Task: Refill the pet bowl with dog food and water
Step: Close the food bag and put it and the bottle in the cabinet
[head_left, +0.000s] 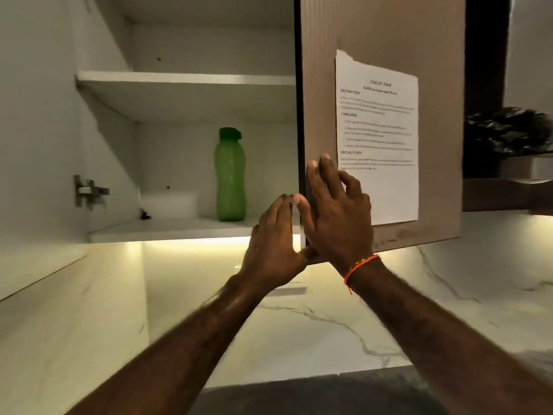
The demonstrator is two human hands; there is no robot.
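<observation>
Left half of the frame the cabinet's wide open, so reaching onto the lower shelf (167,227) is easy around the lone green bottle (229,175), while the wooden door (380,31) blocks everything at center right.

both forearms reach up, left hand (273,235) and right hand (336,211) close together, fingers extended, right wrist banded orange.

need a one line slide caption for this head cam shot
Both hands, left and right, on a cabinet door edge; green bottle on the lower shelf.
</observation>
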